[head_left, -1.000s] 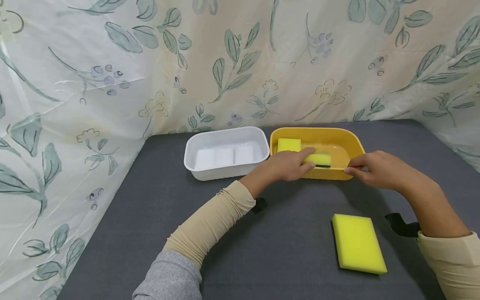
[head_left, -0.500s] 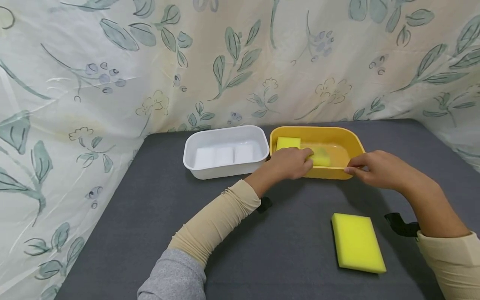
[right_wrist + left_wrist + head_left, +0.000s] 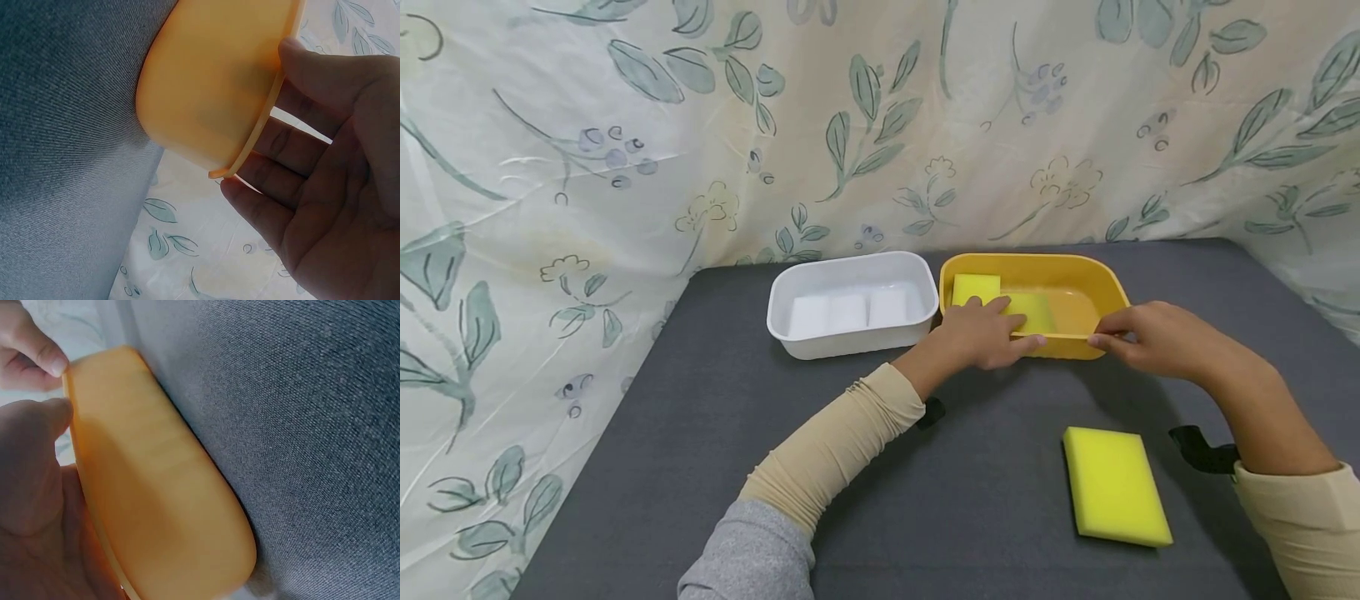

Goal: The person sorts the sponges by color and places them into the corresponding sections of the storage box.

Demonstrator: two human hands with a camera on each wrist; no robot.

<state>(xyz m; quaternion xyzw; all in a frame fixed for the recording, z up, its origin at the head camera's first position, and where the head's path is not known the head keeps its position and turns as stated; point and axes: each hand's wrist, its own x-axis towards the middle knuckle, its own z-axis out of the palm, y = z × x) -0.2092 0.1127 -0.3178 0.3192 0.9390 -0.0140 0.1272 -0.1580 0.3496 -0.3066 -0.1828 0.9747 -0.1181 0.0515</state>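
A yellow plastic tub (image 3: 1067,347) stands at the back of the table with two yellow sponges inside: one at the back left (image 3: 976,287), the other a flat sponge (image 3: 1034,312) nearer the front. My left hand (image 3: 979,333) reaches over the front rim with fingers spread on the sponges, partly covering them; its thumb lies along the rim. In the left wrist view, the tub's outer wall (image 3: 162,469) fills the middle. My right hand (image 3: 1157,335) pinches the tub's front right rim, thumb outside and fingers inside, as the right wrist view of the tub (image 3: 206,81) shows.
A white tub (image 3: 850,343) stands directly left of the yellow one. Another yellow sponge (image 3: 1117,486) with a dark underside lies on the dark grey tablecloth (image 3: 970,500) at the front right. A floral curtain (image 3: 880,125) hangs behind and along the left.
The front sponge has gone from tilted to flat in the yellow tub. My left hand has let go of it and spread its fingers. My right hand has stayed on the rim.
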